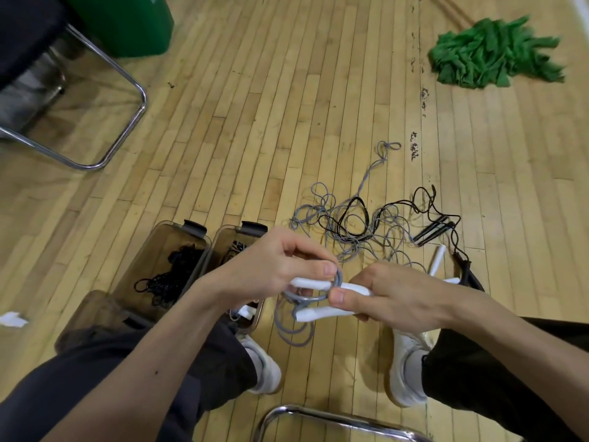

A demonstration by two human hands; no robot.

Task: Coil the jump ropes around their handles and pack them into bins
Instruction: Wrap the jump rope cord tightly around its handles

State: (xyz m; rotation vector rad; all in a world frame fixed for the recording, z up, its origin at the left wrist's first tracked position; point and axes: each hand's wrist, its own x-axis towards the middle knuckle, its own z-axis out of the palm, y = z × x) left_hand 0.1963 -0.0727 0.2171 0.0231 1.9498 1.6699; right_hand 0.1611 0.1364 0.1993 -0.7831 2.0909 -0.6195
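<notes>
Here, white handles (pixel 322 298) gripped between left hand (pixel 274 269) and right hand (pixel 392 298), grey rope (pixel 294 327) dangling below.

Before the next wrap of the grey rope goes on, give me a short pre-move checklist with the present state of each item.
1. Both white handles held together: ok, the right hand grips them side by side.
2. Grey rope looped around the handles: ok, the left hand pinches a loop on them.
3. Slack free to feed: not ok, the grey rope runs towards the tangled pile of ropes on the floor, mixed with a black rope.
4. Bin within reach: ok, two open bins sit by the left knee.
5. Room in the bins: cannot tell, arms hide part of them.
</notes>
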